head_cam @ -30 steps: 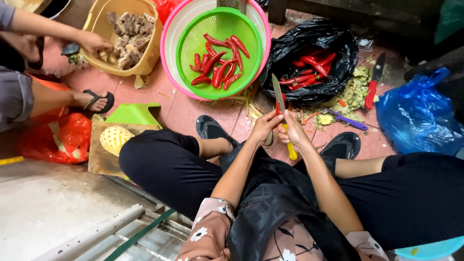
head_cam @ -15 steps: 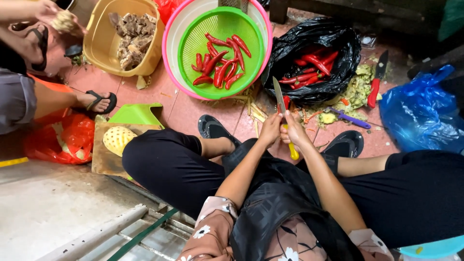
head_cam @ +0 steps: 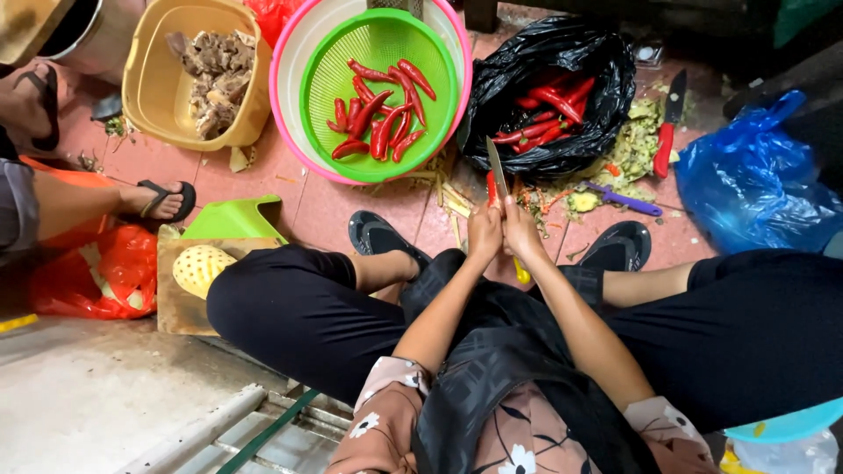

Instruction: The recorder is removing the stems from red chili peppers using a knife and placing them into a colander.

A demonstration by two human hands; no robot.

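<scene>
Red chili [head_cam: 491,186] sits pinched in the left hand [head_cam: 484,235], pressed against the blade of the yellow-handled knife [head_cam: 497,172], which the right hand [head_cam: 522,235] clenches. Since a second ago the hands have closed together and the blade stands more upright, so a cut looks under way. The green colander [head_cam: 439,61] of chilies and the black bag [head_cam: 606,79] lie just ahead on the floor.

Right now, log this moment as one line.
left hand: pinching red chili | right hand: gripping knife, blade up | ahead: green colander with chilies, black bag of chilies
</scene>
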